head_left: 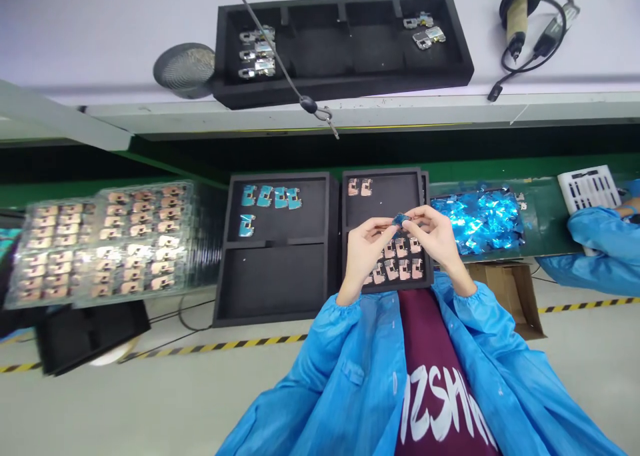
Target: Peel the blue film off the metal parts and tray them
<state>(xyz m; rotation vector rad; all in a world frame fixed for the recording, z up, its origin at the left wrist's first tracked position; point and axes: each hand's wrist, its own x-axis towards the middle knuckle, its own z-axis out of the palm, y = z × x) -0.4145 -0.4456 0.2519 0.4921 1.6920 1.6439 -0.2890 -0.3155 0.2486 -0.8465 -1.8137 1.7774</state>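
My left hand [366,255] and my right hand [436,237] meet above the right black foam tray [384,209]. Between their pinched fingertips is a small metal plate with blue film [399,219], mostly covered by the fingers. Several copper-coloured metal plates [404,269] lie in the tray's near half, partly behind my left hand, and two more [360,187] sit at its far left. In the left black foam tray [275,243], several plates covered in blue film [265,196] lie in the far half. A pile of shiny blue film pieces [480,219] lies right of my right hand.
Stacked see-through trays of copper-coloured plates [105,243] stand at the left. On the shelf are a long black tray [340,93] with metal parts, a mesh dish [185,69] and a corded tool [517,26]. A hook on a cord [320,113] hangs ahead. Another person's sleeve [600,243] is at right.
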